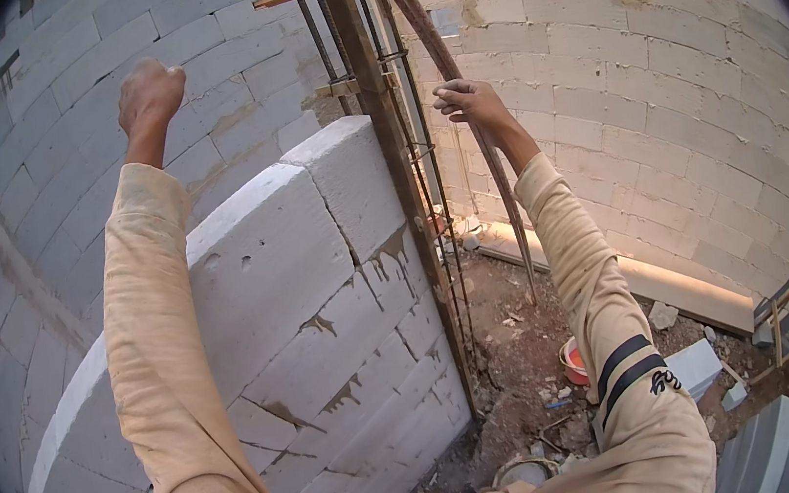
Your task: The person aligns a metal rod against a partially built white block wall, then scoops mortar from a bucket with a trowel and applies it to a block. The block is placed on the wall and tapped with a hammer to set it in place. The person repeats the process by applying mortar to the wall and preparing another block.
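My left hand (151, 92) is raised above the far left end of a low white block wall (267, 252), closed in a fist. Whatever it may hold is hidden. My right hand (474, 105) is up in front of a slanted wooden pole (426, 21), its fingers bent and drawn together toward the left. I cannot make out anything between them. Between my hands, a vertical wooden board (389, 149) stands against the end of the low wall, beside a column of steel rebar (419, 125).
Tall block walls (607, 53) rise behind and at left. On the rubble-strewn ground sit a red-and-white bucket (574, 362), loose blocks (693, 367) and a round container (526, 472) near my body. A long plank (685, 290) lies along the right wall's foot.
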Demonstrator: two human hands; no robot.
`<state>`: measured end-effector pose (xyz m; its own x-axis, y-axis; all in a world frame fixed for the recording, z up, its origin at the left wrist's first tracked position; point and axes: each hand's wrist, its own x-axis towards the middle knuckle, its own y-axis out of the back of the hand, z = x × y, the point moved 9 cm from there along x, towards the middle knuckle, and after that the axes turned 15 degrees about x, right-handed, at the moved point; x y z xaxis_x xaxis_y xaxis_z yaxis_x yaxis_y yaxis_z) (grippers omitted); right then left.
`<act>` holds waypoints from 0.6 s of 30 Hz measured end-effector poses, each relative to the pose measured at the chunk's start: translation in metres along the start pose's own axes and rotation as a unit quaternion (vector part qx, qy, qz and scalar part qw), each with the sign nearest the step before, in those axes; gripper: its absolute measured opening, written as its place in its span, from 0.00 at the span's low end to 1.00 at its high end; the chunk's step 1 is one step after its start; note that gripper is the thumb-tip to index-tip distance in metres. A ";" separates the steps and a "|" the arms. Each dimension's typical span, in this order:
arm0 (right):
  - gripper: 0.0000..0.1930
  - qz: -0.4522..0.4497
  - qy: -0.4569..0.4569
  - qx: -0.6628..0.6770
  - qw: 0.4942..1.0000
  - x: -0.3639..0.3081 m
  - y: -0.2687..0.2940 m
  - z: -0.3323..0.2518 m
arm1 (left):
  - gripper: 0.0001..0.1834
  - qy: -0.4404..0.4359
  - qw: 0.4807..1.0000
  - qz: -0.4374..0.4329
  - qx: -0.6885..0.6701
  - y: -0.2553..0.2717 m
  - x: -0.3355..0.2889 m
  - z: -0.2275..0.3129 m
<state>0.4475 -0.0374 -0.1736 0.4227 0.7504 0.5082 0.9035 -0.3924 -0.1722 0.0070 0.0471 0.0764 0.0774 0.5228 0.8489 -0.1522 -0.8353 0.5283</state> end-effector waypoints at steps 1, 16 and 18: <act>0.16 0.000 0.021 -0.012 1.000 0.002 -0.007 -0.015 | 0.16 -0.007 1.000 0.016 -0.007 0.005 -0.005 0.008; 0.20 -0.135 0.253 -0.085 0.954 0.059 -0.131 -0.194 | 0.14 -0.203 0.939 0.033 -0.275 0.027 0.019 0.155; 0.19 -0.164 0.167 -0.016 0.972 0.074 -0.139 -0.182 | 0.13 -0.178 0.911 -0.098 -0.359 0.008 0.030 0.159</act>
<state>0.3398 -0.0243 0.0419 0.0617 0.6256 0.7777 0.9809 -0.1822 0.0688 0.1651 0.0293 0.1081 0.4671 0.4543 0.7586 -0.6969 -0.3388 0.6321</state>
